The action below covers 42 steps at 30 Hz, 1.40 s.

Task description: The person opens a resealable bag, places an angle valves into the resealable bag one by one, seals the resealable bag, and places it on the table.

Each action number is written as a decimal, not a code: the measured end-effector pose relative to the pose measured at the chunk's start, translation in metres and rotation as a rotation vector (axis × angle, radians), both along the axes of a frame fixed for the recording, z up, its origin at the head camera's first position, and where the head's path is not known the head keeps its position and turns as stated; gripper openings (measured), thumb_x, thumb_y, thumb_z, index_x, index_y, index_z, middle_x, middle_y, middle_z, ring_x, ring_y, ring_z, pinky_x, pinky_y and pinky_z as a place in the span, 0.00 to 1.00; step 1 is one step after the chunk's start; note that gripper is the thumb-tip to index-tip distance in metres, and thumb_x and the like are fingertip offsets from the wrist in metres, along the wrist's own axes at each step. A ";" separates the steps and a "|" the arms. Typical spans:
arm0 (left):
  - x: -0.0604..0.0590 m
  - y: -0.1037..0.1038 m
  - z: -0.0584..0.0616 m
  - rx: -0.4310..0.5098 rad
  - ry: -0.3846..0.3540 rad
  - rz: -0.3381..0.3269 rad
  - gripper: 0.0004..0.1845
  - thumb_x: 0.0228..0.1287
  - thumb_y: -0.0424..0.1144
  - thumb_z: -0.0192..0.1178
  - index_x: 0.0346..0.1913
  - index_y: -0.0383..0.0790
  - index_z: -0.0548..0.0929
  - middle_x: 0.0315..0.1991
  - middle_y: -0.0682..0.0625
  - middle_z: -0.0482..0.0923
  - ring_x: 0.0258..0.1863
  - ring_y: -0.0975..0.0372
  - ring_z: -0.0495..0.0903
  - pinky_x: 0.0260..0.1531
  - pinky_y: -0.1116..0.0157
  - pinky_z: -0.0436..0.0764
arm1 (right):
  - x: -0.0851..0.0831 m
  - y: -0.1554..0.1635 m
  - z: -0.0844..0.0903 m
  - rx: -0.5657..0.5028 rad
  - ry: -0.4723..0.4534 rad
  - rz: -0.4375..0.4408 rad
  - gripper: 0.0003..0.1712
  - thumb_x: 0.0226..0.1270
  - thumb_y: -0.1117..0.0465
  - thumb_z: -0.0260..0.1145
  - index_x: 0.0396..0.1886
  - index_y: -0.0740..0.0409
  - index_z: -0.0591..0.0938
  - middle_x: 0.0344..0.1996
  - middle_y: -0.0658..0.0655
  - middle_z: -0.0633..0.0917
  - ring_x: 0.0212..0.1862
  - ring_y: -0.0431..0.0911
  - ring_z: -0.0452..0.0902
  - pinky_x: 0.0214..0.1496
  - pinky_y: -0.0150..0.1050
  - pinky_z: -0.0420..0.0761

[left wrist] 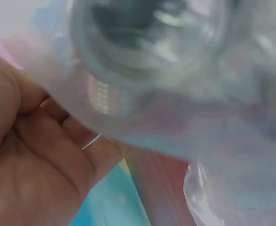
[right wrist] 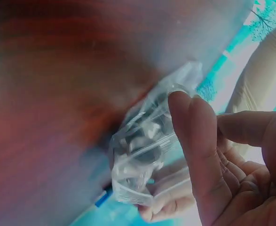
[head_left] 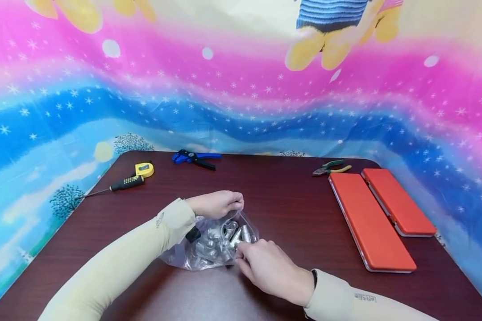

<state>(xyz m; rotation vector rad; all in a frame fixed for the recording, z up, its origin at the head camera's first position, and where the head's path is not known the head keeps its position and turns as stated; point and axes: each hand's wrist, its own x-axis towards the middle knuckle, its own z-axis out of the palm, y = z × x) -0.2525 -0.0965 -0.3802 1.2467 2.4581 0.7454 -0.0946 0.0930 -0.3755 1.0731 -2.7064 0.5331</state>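
Note:
A clear plastic bag (head_left: 202, 263) with several shiny metal fittings (head_left: 241, 234) inside is held just above the table, its mouth toward the right. My left hand (head_left: 217, 204) grips the bag's far upper edge with curled fingers. On the near right side, my right hand (head_left: 271, 269) pinches the opposite edge between thumb and fingers. Close up in the left wrist view, a round metal rim (left wrist: 149, 77) shows blurred through the plastic, beside the left palm (left wrist: 39, 160). In the right wrist view the bag (right wrist: 142, 155) lies beyond the right fingers (right wrist: 201, 136).
Two red cases (head_left: 369, 223) (head_left: 397, 200) lie on the right of the dark wooden table (head_left: 281, 196). Pliers (head_left: 331, 167) rest behind them. Blue-and-black wire strippers (head_left: 194, 158) are at the back. A screwdriver (head_left: 126, 183) and a yellow tape measure (head_left: 144, 169) sit at left.

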 end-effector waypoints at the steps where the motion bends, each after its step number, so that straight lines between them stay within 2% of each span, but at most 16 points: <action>1: 0.000 -0.001 0.000 0.018 -0.002 0.012 0.12 0.80 0.36 0.45 0.35 0.42 0.75 0.27 0.56 0.75 0.26 0.66 0.73 0.35 0.66 0.75 | 0.000 0.003 0.002 -0.008 0.009 -0.002 0.10 0.63 0.61 0.69 0.23 0.47 0.78 0.13 0.39 0.71 0.15 0.34 0.66 0.14 0.31 0.67; 3: -0.001 -0.004 0.000 0.068 -0.013 0.047 0.12 0.80 0.36 0.44 0.35 0.42 0.74 0.27 0.56 0.75 0.26 0.65 0.73 0.34 0.65 0.75 | 0.000 0.009 0.005 -0.026 0.029 -0.002 0.09 0.63 0.61 0.70 0.25 0.49 0.79 0.14 0.41 0.74 0.16 0.35 0.70 0.16 0.33 0.69; 5: -0.002 -0.007 0.001 0.129 0.012 0.091 0.11 0.80 0.35 0.44 0.36 0.41 0.74 0.27 0.54 0.74 0.27 0.65 0.73 0.34 0.64 0.75 | -0.002 0.016 0.009 -0.047 0.045 -0.002 0.08 0.62 0.62 0.71 0.26 0.49 0.80 0.17 0.42 0.77 0.19 0.36 0.73 0.19 0.35 0.72; 7: -0.002 -0.010 0.004 0.193 0.019 0.161 0.10 0.79 0.34 0.45 0.37 0.40 0.74 0.28 0.53 0.73 0.28 0.63 0.73 0.33 0.64 0.73 | -0.005 0.025 0.014 -0.075 0.048 -0.012 0.09 0.61 0.63 0.72 0.26 0.50 0.79 0.18 0.42 0.79 0.21 0.36 0.74 0.21 0.36 0.74; 9: -0.001 -0.011 0.009 0.282 0.007 0.263 0.10 0.79 0.34 0.45 0.38 0.39 0.74 0.28 0.52 0.72 0.29 0.62 0.71 0.32 0.64 0.72 | -0.011 0.035 0.023 -0.113 0.034 -0.046 0.09 0.61 0.64 0.72 0.26 0.50 0.79 0.19 0.42 0.79 0.21 0.35 0.73 0.23 0.35 0.74; 11: 0.003 -0.012 0.020 0.397 -0.032 0.378 0.10 0.80 0.35 0.45 0.39 0.38 0.75 0.28 0.50 0.69 0.28 0.60 0.69 0.31 0.63 0.70 | -0.018 0.047 0.037 -0.159 0.015 -0.093 0.09 0.62 0.65 0.71 0.27 0.50 0.80 0.19 0.41 0.78 0.20 0.34 0.69 0.23 0.34 0.73; 14: 0.013 -0.011 0.041 0.599 -0.057 0.482 0.11 0.80 0.35 0.43 0.40 0.34 0.72 0.29 0.47 0.65 0.29 0.57 0.66 0.31 0.63 0.68 | -0.029 0.064 0.064 -0.214 0.005 -0.161 0.07 0.64 0.66 0.70 0.29 0.51 0.82 0.18 0.42 0.77 0.17 0.35 0.65 0.21 0.33 0.71; 19: 0.037 -0.002 0.078 0.883 0.028 0.535 0.11 0.80 0.35 0.42 0.40 0.31 0.70 0.31 0.46 0.63 0.32 0.57 0.65 0.34 0.65 0.67 | -0.043 0.084 0.111 -0.250 0.082 -0.205 0.06 0.64 0.67 0.70 0.30 0.52 0.83 0.20 0.46 0.80 0.19 0.39 0.68 0.24 0.37 0.72; 22: 0.049 0.007 0.089 1.002 0.080 0.570 0.11 0.80 0.35 0.42 0.39 0.31 0.69 0.31 0.45 0.63 0.32 0.57 0.65 0.34 0.65 0.67 | -0.049 0.090 0.130 -0.281 0.155 -0.219 0.05 0.64 0.68 0.70 0.31 0.53 0.84 0.21 0.48 0.81 0.20 0.40 0.70 0.26 0.39 0.73; 24: 0.053 0.014 0.086 1.040 0.104 0.589 0.10 0.80 0.34 0.42 0.38 0.32 0.69 0.32 0.44 0.65 0.32 0.56 0.67 0.35 0.65 0.68 | -0.052 0.094 0.136 -0.314 0.183 -0.250 0.04 0.65 0.67 0.70 0.32 0.54 0.84 0.20 0.49 0.79 0.19 0.42 0.69 0.25 0.39 0.71; 26: 0.054 0.021 0.078 1.051 0.101 0.606 0.10 0.80 0.34 0.41 0.38 0.33 0.68 0.31 0.43 0.66 0.33 0.55 0.70 0.36 0.65 0.71 | -0.057 0.098 0.133 -0.357 0.163 -0.282 0.04 0.66 0.66 0.69 0.33 0.54 0.83 0.19 0.49 0.79 0.19 0.43 0.69 0.25 0.39 0.70; 30: 0.044 0.032 0.053 1.035 0.040 0.641 0.11 0.80 0.35 0.40 0.40 0.33 0.70 0.34 0.41 0.72 0.37 0.55 0.76 0.43 0.60 0.76 | -0.072 0.107 0.111 -0.445 0.001 -0.316 0.05 0.71 0.65 0.64 0.33 0.55 0.82 0.26 0.49 0.85 0.27 0.44 0.79 0.31 0.36 0.77; 32: 0.040 0.036 0.043 1.048 -0.024 0.635 0.11 0.81 0.36 0.40 0.42 0.32 0.70 0.37 0.41 0.74 0.41 0.54 0.78 0.49 0.56 0.78 | -0.082 0.111 0.099 -0.496 -0.075 -0.315 0.05 0.72 0.66 0.62 0.34 0.57 0.81 0.31 0.50 0.88 0.33 0.45 0.84 0.36 0.35 0.81; 34: 0.036 0.037 0.036 1.058 -0.081 0.605 0.11 0.81 0.39 0.41 0.47 0.33 0.69 0.41 0.40 0.79 0.44 0.54 0.80 0.51 0.55 0.78 | -0.089 0.115 0.089 -0.535 -0.113 -0.313 0.05 0.73 0.65 0.62 0.36 0.59 0.81 0.32 0.52 0.88 0.35 0.47 0.85 0.38 0.35 0.83; 37: 0.034 0.037 0.031 1.054 -0.130 0.558 0.13 0.79 0.43 0.47 0.52 0.34 0.69 0.44 0.41 0.83 0.45 0.54 0.82 0.50 0.60 0.78 | -0.095 0.119 0.080 -0.554 -0.087 -0.326 0.05 0.73 0.61 0.64 0.38 0.58 0.82 0.32 0.52 0.89 0.33 0.47 0.86 0.38 0.34 0.82; 42: 0.033 0.033 0.031 1.035 -0.040 0.557 0.13 0.72 0.43 0.60 0.46 0.35 0.81 0.35 0.45 0.87 0.38 0.56 0.85 0.37 0.67 0.76 | -0.099 0.121 0.079 -0.546 -0.049 -0.353 0.08 0.70 0.55 0.67 0.43 0.53 0.85 0.32 0.48 0.89 0.33 0.42 0.84 0.41 0.37 0.78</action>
